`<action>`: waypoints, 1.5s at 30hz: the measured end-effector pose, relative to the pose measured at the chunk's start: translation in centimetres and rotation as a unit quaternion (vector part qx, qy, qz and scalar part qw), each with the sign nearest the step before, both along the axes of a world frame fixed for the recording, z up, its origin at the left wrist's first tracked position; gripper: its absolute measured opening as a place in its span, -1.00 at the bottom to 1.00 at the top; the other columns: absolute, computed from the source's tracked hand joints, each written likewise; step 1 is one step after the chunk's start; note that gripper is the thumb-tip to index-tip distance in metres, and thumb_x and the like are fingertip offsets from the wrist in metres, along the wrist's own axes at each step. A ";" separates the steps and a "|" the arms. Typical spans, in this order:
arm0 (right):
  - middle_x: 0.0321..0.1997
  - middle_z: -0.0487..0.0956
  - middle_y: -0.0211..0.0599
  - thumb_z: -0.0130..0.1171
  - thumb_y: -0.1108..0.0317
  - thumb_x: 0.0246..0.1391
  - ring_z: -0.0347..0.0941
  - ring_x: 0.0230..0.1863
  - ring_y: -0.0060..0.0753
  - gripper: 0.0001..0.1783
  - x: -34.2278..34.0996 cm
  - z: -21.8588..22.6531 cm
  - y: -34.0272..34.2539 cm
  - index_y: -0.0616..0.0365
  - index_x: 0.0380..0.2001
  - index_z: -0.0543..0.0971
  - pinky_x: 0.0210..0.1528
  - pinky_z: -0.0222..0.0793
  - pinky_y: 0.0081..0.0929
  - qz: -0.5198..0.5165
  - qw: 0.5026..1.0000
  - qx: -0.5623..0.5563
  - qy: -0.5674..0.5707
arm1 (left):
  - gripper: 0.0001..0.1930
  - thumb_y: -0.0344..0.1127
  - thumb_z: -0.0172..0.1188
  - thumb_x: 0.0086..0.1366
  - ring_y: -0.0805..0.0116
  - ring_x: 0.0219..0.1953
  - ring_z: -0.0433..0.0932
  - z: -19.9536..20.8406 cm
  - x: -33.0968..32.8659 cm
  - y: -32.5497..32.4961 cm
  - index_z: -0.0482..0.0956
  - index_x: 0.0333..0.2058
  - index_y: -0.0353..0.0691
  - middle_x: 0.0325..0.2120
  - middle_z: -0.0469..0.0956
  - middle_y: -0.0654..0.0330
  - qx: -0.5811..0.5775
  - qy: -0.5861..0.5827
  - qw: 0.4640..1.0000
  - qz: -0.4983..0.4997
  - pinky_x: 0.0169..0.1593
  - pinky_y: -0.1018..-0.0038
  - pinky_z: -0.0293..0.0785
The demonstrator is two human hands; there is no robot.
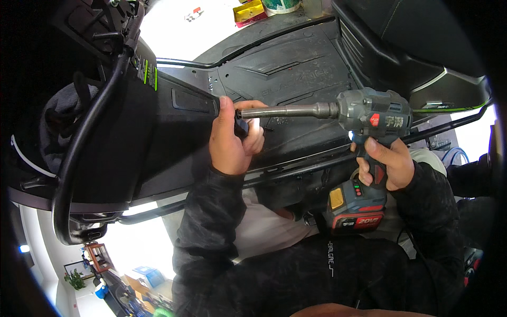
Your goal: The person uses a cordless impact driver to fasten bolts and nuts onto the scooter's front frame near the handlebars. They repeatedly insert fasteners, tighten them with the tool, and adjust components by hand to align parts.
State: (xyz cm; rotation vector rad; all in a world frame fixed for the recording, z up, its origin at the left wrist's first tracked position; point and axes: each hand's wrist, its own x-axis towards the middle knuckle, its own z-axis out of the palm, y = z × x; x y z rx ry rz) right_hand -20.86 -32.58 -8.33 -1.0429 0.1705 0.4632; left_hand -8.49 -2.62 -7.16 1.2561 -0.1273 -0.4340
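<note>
My right hand (388, 161) grips the handle of a cordless impact wrench (377, 113), its battery pack hanging below. From the wrench a long metal socket extension (290, 111) points left. My left hand (232, 137) is closed near the tip of that extension, thumb raised and fingers curled. Between its thumb and fingers sits a small black part (241, 128), whose kind I cannot make out. Behind the hands lies the black footboard (296, 68) of a scooter-like vehicle. The black front panel (174, 134) is close to my left hand.
A black tube bar (87, 132) curves down at the left. The black seat base (443, 63) rises at the right. Beyond the footboard stand a yellow and red tray (250, 12) and a green and white bucket (280, 5). A blue box (145, 277) is at the lower left.
</note>
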 end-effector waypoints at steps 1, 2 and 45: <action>-0.48 0.53 -0.26 0.10 -0.01 0.44 0.48 -0.54 -0.39 -0.50 0.0 0.0 -0.1 0.30 0.03 0.45 -0.40 0.45 -0.36 0.003 1.000 -0.001 0.016 | -0.22 0.29 -0.36 0.62 0.55 -0.77 0.01 0.0 0.1 0.2 0.58 -0.08 -0.40 -0.81 0.11 0.41 0.006 -0.016 1.000 0.001 -0.61 0.52 -0.03; -0.49 0.51 -0.28 0.12 -0.01 0.44 0.47 -0.56 -0.39 -0.50 0.1 0.1 -0.1 0.30 0.01 0.47 -0.42 0.44 -0.38 0.003 0.999 0.034 0.036 | -0.21 0.30 -0.35 0.61 0.55 -0.77 0.01 -0.1 0.1 0.3 0.58 -0.08 -0.41 -0.81 0.12 0.42 0.028 -0.057 0.998 -0.006 -0.61 0.52 -0.03; -0.58 0.49 -0.42 0.07 -0.12 0.44 0.39 -0.68 -0.52 -0.53 1.9 -1.7 -0.1 0.12 -0.17 0.50 -0.56 0.40 -0.47 -0.049 0.989 0.044 0.135 | -0.51 0.02 -0.03 0.61 0.62 -0.76 -0.03 -3.0 5.0 -1.0 0.54 0.09 -0.36 -0.78 0.10 0.46 -0.008 0.072 0.993 -0.090 -0.66 0.56 -0.07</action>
